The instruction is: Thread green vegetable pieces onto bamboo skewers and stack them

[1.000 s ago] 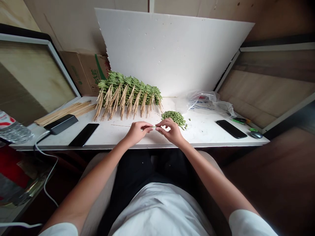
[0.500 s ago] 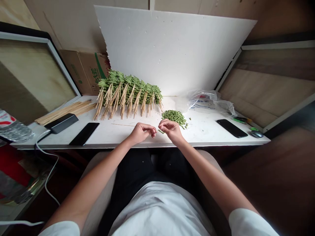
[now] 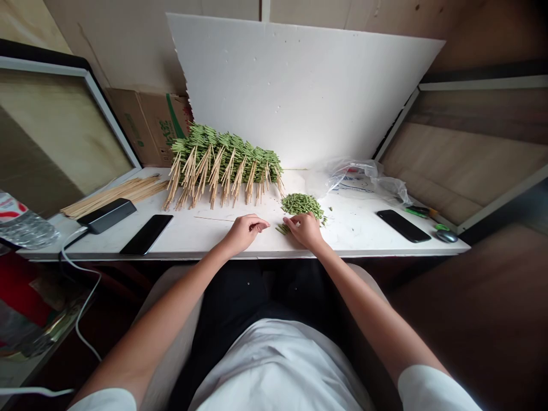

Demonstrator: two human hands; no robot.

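Note:
My left hand (image 3: 247, 231) is held over the front of the white table with its fingers curled and thumb pressed in; what they hold, if anything, is hidden. A thin bamboo skewer (image 3: 214, 218) extends leftward from behind that hand; I cannot tell whether it is gripped or lies on the table. To the right, my right hand (image 3: 305, 229) is low at the near edge of a pile of short cut green bean pieces (image 3: 301, 202). Its thumb and fingers come together by several loose pieces (image 3: 282, 229), and the fingertips' contents are not clear.
Behind stand stacked skewers threaded with green pieces (image 3: 226, 148). Bare skewers (image 3: 115, 195), a dark box-shaped device (image 3: 107, 215) and a phone (image 3: 146, 234) lie left. On the right are a plastic bag (image 3: 363, 174), another phone (image 3: 403, 225) and a mouse (image 3: 446, 235). A white board (image 3: 308, 85) leans behind.
My right hand has moved slightly right and down, away from my left hand, to the loose green pieces. The green piece seen between the hands before is no longer there. My left hand barely moved.

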